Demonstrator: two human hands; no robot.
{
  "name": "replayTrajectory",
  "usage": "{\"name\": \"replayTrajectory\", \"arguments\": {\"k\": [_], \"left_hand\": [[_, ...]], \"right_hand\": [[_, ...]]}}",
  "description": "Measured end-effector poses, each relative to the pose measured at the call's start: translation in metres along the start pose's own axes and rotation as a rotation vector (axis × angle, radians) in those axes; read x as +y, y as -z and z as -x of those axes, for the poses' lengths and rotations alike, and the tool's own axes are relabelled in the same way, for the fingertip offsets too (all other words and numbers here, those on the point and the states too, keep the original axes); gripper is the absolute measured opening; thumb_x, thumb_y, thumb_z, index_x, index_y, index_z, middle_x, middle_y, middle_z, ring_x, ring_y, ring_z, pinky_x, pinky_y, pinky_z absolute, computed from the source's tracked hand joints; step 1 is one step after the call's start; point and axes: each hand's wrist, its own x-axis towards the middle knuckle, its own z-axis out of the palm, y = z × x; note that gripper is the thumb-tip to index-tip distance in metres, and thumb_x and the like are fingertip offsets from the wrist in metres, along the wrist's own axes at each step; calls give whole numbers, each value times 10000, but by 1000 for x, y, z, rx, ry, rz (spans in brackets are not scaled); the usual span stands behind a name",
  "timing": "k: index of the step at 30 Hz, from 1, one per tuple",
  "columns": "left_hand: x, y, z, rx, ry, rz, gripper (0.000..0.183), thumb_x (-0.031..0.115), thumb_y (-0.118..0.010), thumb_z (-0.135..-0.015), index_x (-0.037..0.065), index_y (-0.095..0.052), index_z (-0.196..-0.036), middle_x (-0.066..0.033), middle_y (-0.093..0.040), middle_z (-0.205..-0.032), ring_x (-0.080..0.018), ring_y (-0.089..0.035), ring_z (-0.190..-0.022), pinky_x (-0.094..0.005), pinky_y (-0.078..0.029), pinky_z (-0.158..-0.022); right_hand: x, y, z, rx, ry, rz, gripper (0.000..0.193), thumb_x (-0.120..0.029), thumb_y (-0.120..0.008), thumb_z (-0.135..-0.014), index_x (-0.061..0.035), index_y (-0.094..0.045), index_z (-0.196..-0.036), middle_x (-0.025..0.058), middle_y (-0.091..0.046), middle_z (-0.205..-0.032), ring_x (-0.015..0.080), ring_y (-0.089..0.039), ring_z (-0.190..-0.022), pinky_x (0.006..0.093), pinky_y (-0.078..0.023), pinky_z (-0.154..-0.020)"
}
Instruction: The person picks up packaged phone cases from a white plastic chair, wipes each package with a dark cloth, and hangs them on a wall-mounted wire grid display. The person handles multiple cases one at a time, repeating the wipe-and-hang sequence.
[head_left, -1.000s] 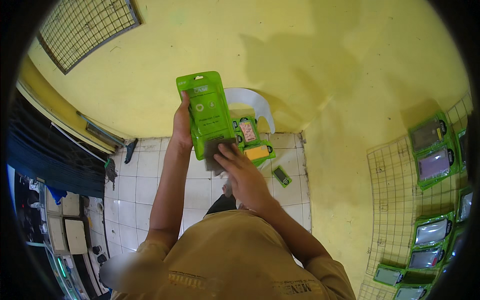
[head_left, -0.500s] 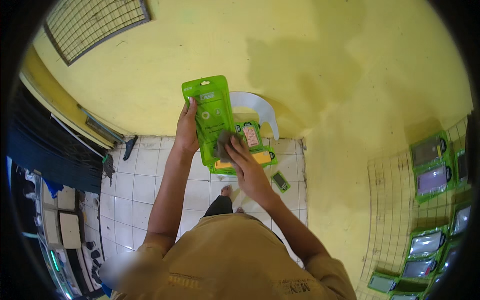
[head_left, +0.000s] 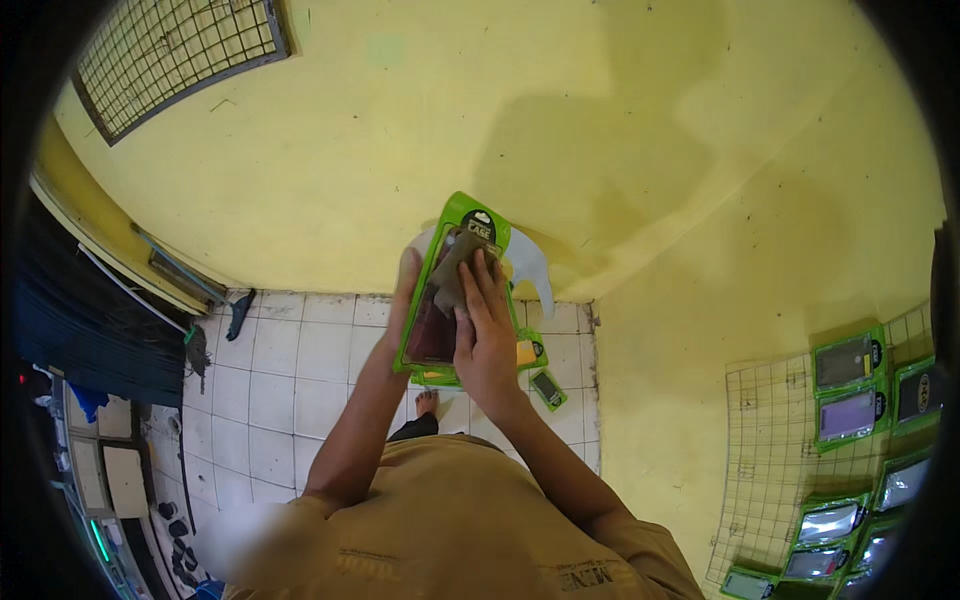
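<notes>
My left hand [head_left: 403, 300] grips a green phone case package [head_left: 431, 338] by its left side, with most of the fingers hidden behind it. The package is tilted, its hang hole at the far end, and a dark reddish case shows through the clear front. On that front my right hand [head_left: 487, 328] presses a crumpled grey-brown cloth [head_left: 453, 272] under its fingers. Beneath the package, more green packages [head_left: 528, 351] lie on a white chair [head_left: 531, 268], mostly covered from sight by my hands and the held package.
One small package [head_left: 548, 390] appears low beside the chair, over the white tiled floor [head_left: 270, 390]. A yellow wall [head_left: 400, 120] rises ahead. To the right, a wire rack [head_left: 755, 440] carries several hanging packages. A broom [head_left: 238, 312] and a dark shutter [head_left: 95, 300] are at left.
The package has been turned over from its printed green back to its clear front. The cloth has moved from the back's lower end to the upper part of the front.
</notes>
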Motion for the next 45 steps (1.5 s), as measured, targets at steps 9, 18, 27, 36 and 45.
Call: {"name": "replayTrajectory", "arguments": {"k": [9,18,27,36,45], "left_hand": [[78,36,-40,-129,-163,142,722,572,-314,-1033,69,-276,-1550,-213,-399,-1522,-438,-412,-1378,-552,-449,-1057],[82,138,-46,313,-161,-53,355,206,-413,-1089,43,-474,-1398,-99,-606,-1297,-206,-599,-1174,-377,-486,-1030],[33,234,5,652,198,-372,360,216,-412,-1091,22,-460,-1390,-92,-597,-1286,-189,-587,-1180,-366,-488,-1025],[-6,266,26,757,360,-308,369,248,-435,-1088,2,-494,-1356,-83,-613,-1251,-160,-596,-1125,-327,-498,-987],[-68,194,1,325,526,-567,375,247,-451,-1082,33,-497,-1386,-78,-588,-1317,-177,-579,-1178,-354,-482,-1030]], "right_hand": [[-2,-52,9,-412,102,1,518,-7,-630,-871,-26,-544,-1382,141,-468,-1501,412,-344,-1435,487,-353,-1152],[128,-71,84,-422,-505,-102,429,-21,-577,-941,-52,-563,-1369,203,-528,-1426,376,-521,-1298,405,-424,-1087],[319,-202,137,-357,-524,228,496,-74,-556,-959,-90,-482,-1449,248,-462,-1429,487,-408,-1312,550,-362,-1105],[336,-235,178,-589,-661,422,576,-255,-603,-964,-127,-428,-1498,213,-235,-1606,573,-188,-1425,704,-287,-1092],[195,-58,195,-56,-982,-199,357,-278,-496,-1054,22,-626,-1196,173,-669,-1138,258,-639,-1051,366,-506,-927]]}}
